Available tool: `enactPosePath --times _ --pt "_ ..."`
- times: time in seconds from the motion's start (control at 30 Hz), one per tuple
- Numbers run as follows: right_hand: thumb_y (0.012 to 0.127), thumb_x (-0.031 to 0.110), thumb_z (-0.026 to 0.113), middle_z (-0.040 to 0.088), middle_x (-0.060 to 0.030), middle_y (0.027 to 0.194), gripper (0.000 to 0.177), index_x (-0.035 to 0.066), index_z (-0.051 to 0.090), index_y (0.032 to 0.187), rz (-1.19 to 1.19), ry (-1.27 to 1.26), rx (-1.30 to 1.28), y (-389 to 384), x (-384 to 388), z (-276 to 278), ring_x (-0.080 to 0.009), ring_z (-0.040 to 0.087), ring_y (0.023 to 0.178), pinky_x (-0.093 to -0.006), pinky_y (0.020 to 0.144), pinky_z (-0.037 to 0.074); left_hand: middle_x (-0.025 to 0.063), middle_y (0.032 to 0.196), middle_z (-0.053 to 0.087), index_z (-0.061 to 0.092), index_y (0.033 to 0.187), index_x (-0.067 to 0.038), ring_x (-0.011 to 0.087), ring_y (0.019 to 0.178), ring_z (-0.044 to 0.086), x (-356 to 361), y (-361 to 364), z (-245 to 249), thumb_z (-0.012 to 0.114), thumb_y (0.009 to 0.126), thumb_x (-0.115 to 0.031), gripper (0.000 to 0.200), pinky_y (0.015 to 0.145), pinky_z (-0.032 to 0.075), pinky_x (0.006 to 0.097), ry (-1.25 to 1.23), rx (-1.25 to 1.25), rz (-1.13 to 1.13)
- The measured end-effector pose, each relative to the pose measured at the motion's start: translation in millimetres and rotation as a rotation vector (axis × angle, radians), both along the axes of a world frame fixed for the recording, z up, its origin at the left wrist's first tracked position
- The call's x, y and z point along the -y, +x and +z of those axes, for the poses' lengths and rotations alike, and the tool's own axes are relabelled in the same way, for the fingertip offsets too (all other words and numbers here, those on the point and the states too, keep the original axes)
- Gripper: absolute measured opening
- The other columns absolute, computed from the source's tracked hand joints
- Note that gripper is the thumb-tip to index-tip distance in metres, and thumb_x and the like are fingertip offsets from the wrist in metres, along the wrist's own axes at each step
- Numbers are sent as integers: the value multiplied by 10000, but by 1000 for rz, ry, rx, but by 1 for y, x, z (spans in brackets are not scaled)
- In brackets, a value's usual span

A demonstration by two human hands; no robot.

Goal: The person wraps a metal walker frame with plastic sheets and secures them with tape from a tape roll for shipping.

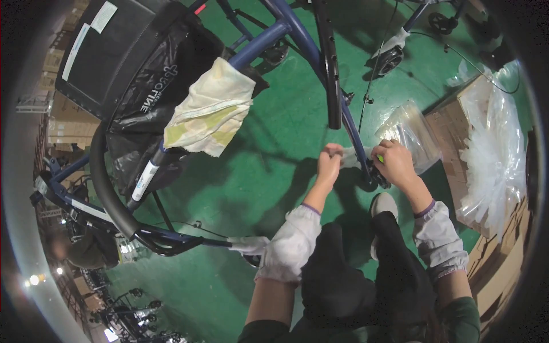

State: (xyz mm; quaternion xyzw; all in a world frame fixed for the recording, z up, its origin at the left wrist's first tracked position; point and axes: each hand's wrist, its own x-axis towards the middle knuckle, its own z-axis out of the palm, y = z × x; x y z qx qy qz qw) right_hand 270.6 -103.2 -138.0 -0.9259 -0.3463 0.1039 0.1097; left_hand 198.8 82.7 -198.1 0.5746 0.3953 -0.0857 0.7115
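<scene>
Both my hands are at the lower end of a blue frame tube (355,123), beside a dark wheel (366,180). My left hand (330,163) has its fingers curled together at the edge of a translucent plastic wrap (353,156) around the tube. On the tube's other side, my right hand (394,162) pinches something small and bright green (381,158), mostly hidden by the fingers. A cream and yellow cloth (210,107) hangs over another blue tube of the frame, next to the black bag (151,94).
A cardboard box (452,134) with clear plastic bags (494,154) stands at the right. Another wrapped wheel (390,60) is at the upper right. A black cable (377,74) hangs near the frame. At the far left a person (91,248) is partly visible.
</scene>
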Motion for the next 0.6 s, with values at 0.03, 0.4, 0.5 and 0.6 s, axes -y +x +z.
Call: enactPosePath --times 0.03,0.4,0.5,0.6 --pt "830 147 668 595 -3 806 50 172 657 788 0 -5 14 -2 0 0 -249 568 759 -370 527 474 37 866 583 588 918 -148 183 799 548 1 -11 4 414 772 -74 238 718 469 312 123 -5 -72" --pt "809 148 616 476 -29 670 91 122 621 721 -87 31 -6 -14 -8 -2 -258 512 639 -398 430 378 18 869 704 595 948 -151 256 795 655 73 -41 19 629 789 -36 199 731 480 377 479 207 -281" --pt "816 154 627 469 -24 663 98 107 646 732 -75 32 -28 -13 -6 1 -243 496 596 -375 408 361 25 937 679 575 992 -115 242 857 634 68 -42 23 587 853 -31 163 789 471 369 453 298 -314" --pt "827 206 653 512 -29 703 95 120 672 791 -53 1 -61 -10 -4 5 -267 547 619 -393 441 403 58 781 622 423 927 -82 214 734 579 55 -30 16 640 855 -125 233 702 436 359 360 190 -206"
